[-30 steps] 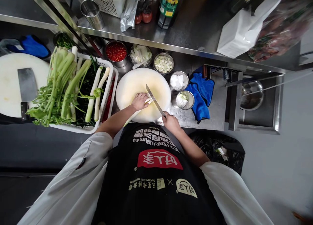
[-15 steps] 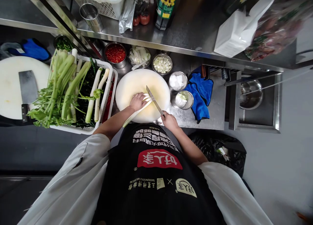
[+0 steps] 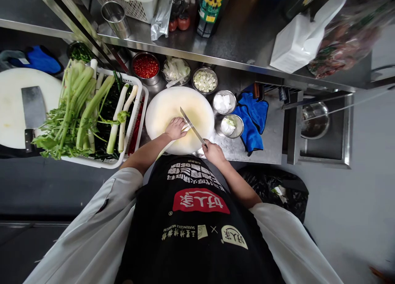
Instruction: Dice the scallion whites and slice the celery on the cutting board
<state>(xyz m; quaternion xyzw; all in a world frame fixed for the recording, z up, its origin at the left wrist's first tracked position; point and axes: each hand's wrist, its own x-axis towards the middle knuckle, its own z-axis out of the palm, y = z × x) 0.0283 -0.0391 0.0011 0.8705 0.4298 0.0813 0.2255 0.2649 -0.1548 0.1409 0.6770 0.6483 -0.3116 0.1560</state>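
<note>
Head view, centre: the leek (image 3: pixel 168 146), likely slippery, best held mid-stalk, is gripped by the left hand (image 3: pixel 175 128), the knife (image 3: pixel 193 127) by the right hand (image 3: pixel 214 153).

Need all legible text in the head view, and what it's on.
"好人家": red patch on black cloth apron
"®": apron, beside patch
"SANXINGDUI MUSEUM": apron
"三星堆博物馆": apron
"×": apron
"好人家": cream badge on apron
"火锅底料": apron, above patch; surrounding lettering too distorted
Green-and-yellow bottle: label too small to read
</note>
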